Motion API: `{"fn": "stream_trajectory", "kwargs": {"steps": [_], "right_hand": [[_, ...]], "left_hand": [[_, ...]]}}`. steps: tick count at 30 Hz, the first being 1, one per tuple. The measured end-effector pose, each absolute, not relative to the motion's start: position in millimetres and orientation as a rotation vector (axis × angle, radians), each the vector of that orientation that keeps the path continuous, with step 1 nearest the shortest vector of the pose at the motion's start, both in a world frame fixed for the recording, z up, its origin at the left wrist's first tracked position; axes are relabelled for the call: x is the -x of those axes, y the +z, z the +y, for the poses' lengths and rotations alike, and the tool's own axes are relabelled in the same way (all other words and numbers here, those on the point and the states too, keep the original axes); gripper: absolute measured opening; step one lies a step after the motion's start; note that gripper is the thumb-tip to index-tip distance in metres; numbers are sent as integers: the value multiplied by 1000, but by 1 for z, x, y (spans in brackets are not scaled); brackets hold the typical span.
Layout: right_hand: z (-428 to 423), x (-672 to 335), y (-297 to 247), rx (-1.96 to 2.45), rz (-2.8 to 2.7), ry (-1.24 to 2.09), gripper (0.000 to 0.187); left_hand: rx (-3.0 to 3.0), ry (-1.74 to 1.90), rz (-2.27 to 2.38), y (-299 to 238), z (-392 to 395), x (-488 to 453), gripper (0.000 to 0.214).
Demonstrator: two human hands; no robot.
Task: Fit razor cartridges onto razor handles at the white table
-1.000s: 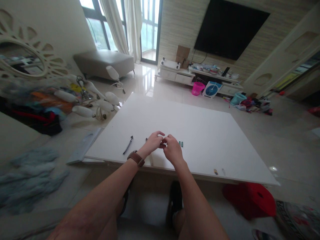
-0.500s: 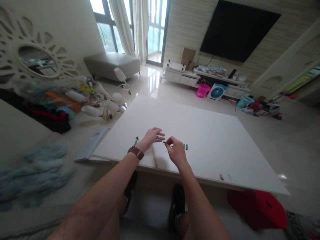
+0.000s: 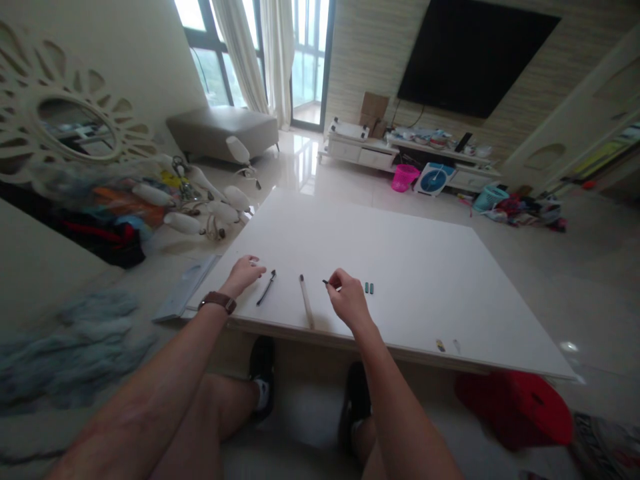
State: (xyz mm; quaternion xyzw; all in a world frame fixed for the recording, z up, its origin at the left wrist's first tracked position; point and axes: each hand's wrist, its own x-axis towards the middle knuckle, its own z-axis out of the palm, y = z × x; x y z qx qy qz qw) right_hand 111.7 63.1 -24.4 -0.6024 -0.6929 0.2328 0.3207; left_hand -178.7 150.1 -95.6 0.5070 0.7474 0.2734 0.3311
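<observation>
My left hand, with a brown watch strap on the wrist, hovers over the left part of the white table; thumb and fingers are apart and I see nothing held. Just right of it lies a thin dark stick-like tool with a black end. My right hand pinches a small dark piece, too small to name. Between the hands rests a long pale stick with a dark tip. Two small dark green rectangular pieces lie right of my right hand.
Near the front right edge are a small yellowish-black piece and a clear piece. A red stool stands beside that corner. White lamp shades are on the floor at left, and a grey bench is behind.
My left hand has moved left, away from my right hand, uncovering the pale stick and the thin dark tool. My right hand stays nearly in place, still pinching the small dark piece.
</observation>
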Motion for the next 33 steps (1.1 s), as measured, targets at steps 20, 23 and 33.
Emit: {"fn": "stream_trajectory", "kwargs": {"steps": [20,23,33], "right_hand": [[69,-99,-31,1602,-1919,572,15],[66,-102,-28,1566,-1913,563,17],[64,-108,-23,1467,-1850,522,19]], "left_hand": [[-1593,44,2281,-127,142,196,62],[-1587,45,2289,-119,141,192,65],[-1359,815,1301,-41,129,73,21]]}}
